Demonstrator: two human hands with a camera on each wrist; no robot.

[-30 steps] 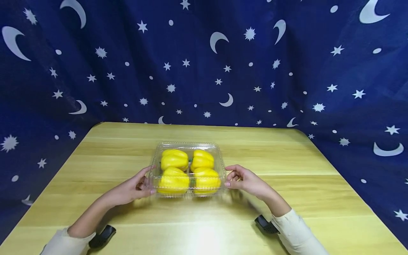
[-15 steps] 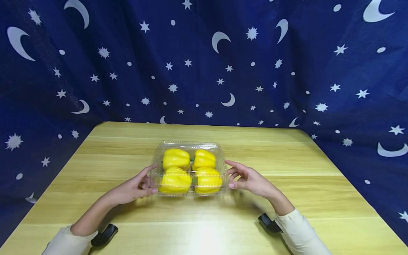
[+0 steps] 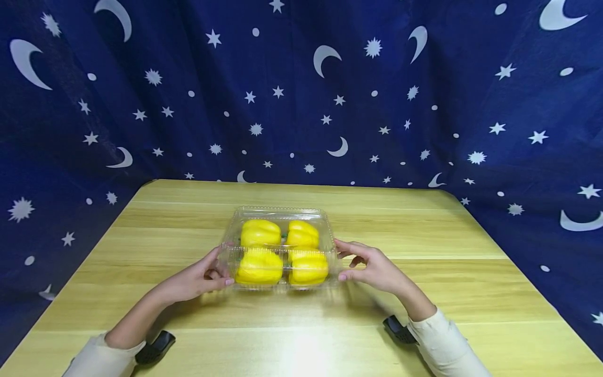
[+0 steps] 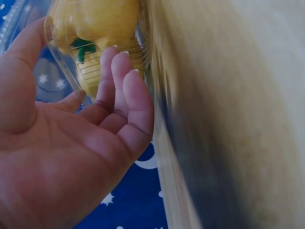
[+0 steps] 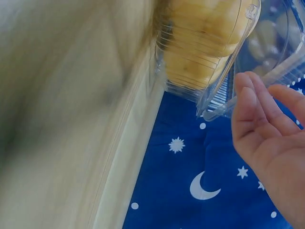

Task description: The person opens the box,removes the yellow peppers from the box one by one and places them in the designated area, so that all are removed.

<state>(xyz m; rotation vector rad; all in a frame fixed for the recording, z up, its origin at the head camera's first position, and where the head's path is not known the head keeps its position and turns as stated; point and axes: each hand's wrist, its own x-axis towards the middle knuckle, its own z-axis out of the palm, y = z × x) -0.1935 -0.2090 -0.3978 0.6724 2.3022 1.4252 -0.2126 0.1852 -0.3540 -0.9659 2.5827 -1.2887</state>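
A clear hinged plastic container [image 3: 281,213] stands mid-table with several yellow bell peppers [image 3: 260,268] inside. Its lid [image 5: 291,67] is tilted up from the base, with a gap between their rims in the right wrist view. My left hand [image 3: 190,281] holds the container's left side, thumb and index finger at the rim; its other fingers bend loosely by the ribbed wall. One green stem [image 4: 83,47] shows there. At the right side, my right hand [image 3: 374,269] touches the edge with its index fingertip. Its fingers look relaxed, and whether the thumb touches is unclear.
The wooden table [image 3: 414,220] extends around the container. Behind and beside it hangs a dark blue curtain [image 3: 292,68] with moons and stars. Black wrist devices [image 3: 155,348] sit by both sleeves.
The lid's front edge has risen, opening the gap above the base. My hands keep to the two sides, the right fingers shifting slightly. The whole view has moved a little.
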